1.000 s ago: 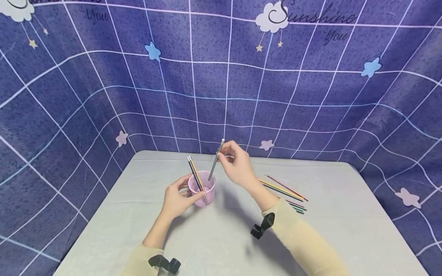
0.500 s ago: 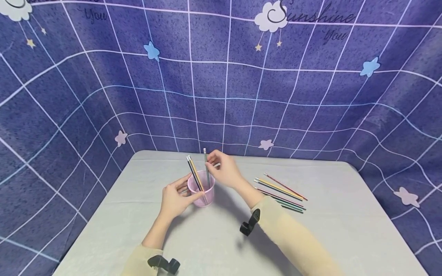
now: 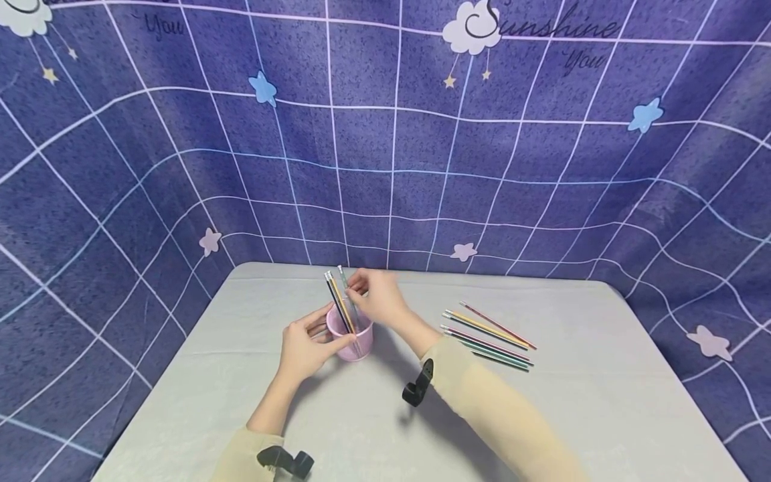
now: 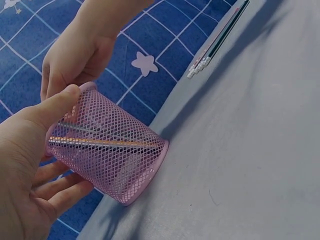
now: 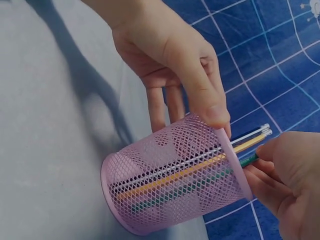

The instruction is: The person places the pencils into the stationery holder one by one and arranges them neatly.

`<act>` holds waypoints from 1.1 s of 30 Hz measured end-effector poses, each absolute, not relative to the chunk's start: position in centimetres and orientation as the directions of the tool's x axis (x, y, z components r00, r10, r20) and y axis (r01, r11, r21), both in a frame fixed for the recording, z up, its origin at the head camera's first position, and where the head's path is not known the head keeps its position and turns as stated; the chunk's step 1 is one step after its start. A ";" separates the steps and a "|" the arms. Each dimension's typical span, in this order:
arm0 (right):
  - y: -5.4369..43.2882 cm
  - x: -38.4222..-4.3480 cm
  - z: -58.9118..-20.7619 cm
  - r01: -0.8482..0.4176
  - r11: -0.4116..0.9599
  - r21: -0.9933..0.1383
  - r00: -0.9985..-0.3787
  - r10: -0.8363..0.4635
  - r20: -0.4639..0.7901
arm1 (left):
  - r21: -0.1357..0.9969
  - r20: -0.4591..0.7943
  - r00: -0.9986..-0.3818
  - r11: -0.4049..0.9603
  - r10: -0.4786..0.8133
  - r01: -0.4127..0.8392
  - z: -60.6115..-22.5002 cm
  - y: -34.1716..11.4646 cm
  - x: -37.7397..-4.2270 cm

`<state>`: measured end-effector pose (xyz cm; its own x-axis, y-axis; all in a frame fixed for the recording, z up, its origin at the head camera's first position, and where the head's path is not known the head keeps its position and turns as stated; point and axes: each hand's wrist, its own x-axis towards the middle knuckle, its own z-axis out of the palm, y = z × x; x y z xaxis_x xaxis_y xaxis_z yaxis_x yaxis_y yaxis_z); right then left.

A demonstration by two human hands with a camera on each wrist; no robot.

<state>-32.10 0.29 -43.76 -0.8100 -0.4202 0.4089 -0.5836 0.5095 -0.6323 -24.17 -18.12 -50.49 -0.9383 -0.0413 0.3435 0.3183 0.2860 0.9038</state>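
Note:
My left hand (image 3: 306, 351) holds a pink mesh pencil cup (image 4: 112, 145) at its rim, thumb on the near side and fingers around the far side. Inside the cup lean a yellow pencil (image 5: 247, 144) and a dark pencil (image 5: 248, 134), white eraser ends up. A green pencil (image 5: 248, 160) also stands in the cup, its lower part visible through the mesh. Near its upper end, my right hand (image 3: 378, 296) pinches it between thumb and fingers, just above the rim. The cup stands upright on the table.
Several pencils, among them a yellow pencil (image 3: 490, 326), a red pencil (image 3: 496, 325) and a green pencil (image 3: 501, 360), lie loosely side by side on the pale table (image 3: 602, 402), right of the cup. A blue grid-patterned cloth (image 3: 421, 147) hangs behind the table.
My right hand has moved left and down, lowering the green pencil into the cup; its top now tilts left beside the others. The left hand and cup have stayed in place.

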 end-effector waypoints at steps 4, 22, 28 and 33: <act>-0.2 -32.2 -43.9 -0.604 0.538 -0.588 -0.797 -0.434 0.421 | 0.904 0.346 -0.937 0.282 -0.041 0.321 -50.6 -18.2 -24.1; -0.9 -31.7 -44.1 -0.593 0.623 -0.510 -0.804 -0.422 0.419 | 0.897 0.349 -0.936 0.301 -0.036 0.323 -50.4 -18.3 -24.1; -1.1 -31.4 -43.7 -0.584 0.650 -0.486 -0.809 -0.415 0.417 | 0.895 0.349 -0.936 0.312 -0.039 0.320 -50.2 -18.1 -24.0; -1.0 -31.3 -43.5 -0.574 0.667 -0.475 -0.816 -0.419 0.399 | 0.895 0.347 -0.937 0.313 -0.040 0.319 -50.2 -18.1 -24.0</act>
